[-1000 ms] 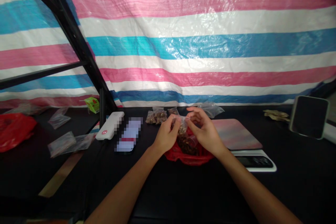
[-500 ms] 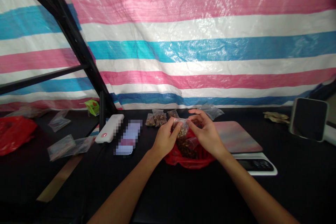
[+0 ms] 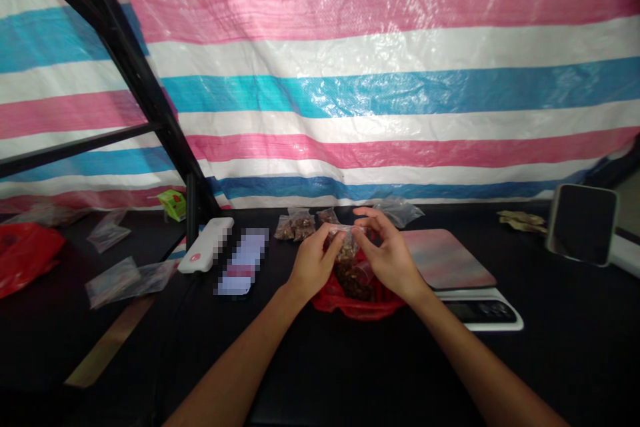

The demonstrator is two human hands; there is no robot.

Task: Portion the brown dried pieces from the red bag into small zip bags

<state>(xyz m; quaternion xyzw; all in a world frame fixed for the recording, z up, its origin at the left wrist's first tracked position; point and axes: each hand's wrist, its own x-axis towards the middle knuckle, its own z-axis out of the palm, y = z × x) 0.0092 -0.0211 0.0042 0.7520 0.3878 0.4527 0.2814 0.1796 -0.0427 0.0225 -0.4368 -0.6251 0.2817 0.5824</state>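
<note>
A small clear plastic bag [image 3: 346,247] with brownish bits inside is pinched along its top edge by both hands. My left hand [image 3: 315,261] grips its left corner between thumb and forefinger. On the right corner my right hand [image 3: 389,255] pinches with thumb and forefinger, its other fingers raised. Below them lies an open red plastic bag [image 3: 350,308] holding dark brown dried pieces [image 3: 356,283] and a clear piece of plastic. Behind my left hand, several filled small bags [image 3: 301,223] sit together on the black table [image 3: 320,373].
A scale [image 3: 453,263] with a flat plate lies right of the red bag. To the left are a phone [image 3: 245,263], a white power bank [image 3: 207,245], empty clear bags [image 3: 115,280] and another red bag [image 3: 27,253]. A dark-screened device [image 3: 583,223] stands at right.
The view has shifted slightly, so the objects appear a little further left. Both hands keep their pinch on the small bag, with almost no other movement.
</note>
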